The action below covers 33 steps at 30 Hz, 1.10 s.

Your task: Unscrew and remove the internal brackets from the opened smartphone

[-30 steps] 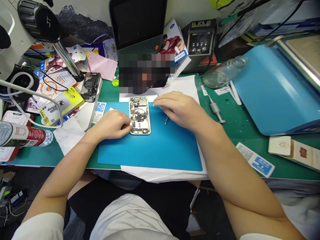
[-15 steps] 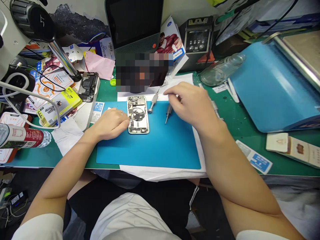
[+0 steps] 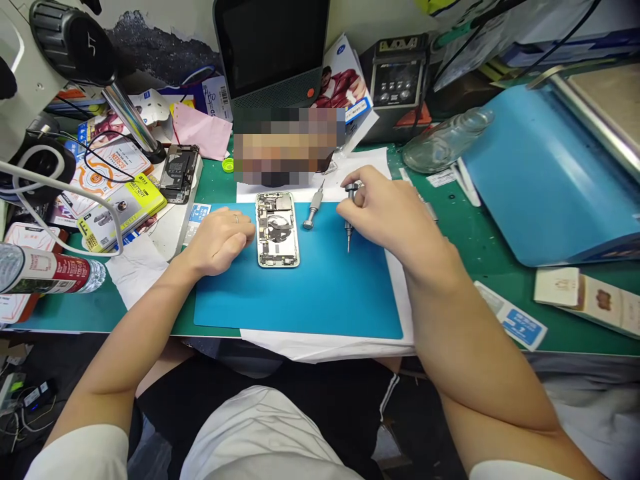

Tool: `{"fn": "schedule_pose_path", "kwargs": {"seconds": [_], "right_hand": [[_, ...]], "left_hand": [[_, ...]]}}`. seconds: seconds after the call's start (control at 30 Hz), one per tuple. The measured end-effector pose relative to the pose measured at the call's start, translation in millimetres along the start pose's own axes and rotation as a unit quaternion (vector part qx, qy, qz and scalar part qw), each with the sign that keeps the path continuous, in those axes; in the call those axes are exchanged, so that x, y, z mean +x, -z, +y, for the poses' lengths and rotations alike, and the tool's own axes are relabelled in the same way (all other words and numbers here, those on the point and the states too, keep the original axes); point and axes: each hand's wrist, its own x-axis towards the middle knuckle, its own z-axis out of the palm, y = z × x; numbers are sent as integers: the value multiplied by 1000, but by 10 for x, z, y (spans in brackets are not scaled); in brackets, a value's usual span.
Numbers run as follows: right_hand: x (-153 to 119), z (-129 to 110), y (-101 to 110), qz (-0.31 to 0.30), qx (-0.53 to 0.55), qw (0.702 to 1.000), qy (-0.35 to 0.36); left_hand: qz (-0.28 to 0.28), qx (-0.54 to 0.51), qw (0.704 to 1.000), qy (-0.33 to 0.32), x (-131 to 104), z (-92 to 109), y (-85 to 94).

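An opened smartphone (image 3: pixel 277 230) lies on the blue mat with its inner boards and parts showing. Just left of it rests my left hand (image 3: pixel 223 241), fingers curled in, a ring on one of them and nothing visible in its grip. My right hand (image 3: pixel 383 210) holds a dark precision screwdriver (image 3: pixel 349 227) between thumb and fingers, its tip pointing down over the right part of the mat. Between phone and right hand lies a second, grey screwdriver (image 3: pixel 313 208), tip pointing away from me.
The blue mat (image 3: pixel 300 300) covers white paper on a green bench. At left are a water bottle (image 3: pixel 50 268), a yellow battery box (image 3: pixel 123 212) and another opened phone (image 3: pixel 179 172). A glass bottle (image 3: pixel 445 143) lies back right, near a blue curved sheet (image 3: pixel 545 173).
My right hand has closed on the dark screwdriver and brought it more upright. My left hand has drawn slightly away from the phone and curled its fingers.
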Motion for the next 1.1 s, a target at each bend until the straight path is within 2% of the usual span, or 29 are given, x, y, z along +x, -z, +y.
{"fn": "schedule_pose_path", "kwargs": {"seconds": [0.1, 0.3, 0.53, 0.77, 0.93, 1.1], "right_hand": [[-20, -77, 2, 29, 20, 999, 17], [7, -27, -119, -15, -34, 999, 23], [-6, -65, -143, -1, -49, 998, 41], [5, -110, -156, -32, -49, 996, 63], [64, -29, -201, -63, -49, 989, 122], [67, -4, -287, -68, -5, 973, 222]], "left_hand": [[0, 5, 1000, 7, 0, -7, -1], [-6, 9, 1000, -8, 2, -19, -28], [3, 25, 1000, -7, 0, -13, -43], [2, 53, 999, -12, 17, -5, -63], [-5, 63, 998, -5, 16, -13, -72], [-3, 64, 998, -5, 9, -16, -71]]}}
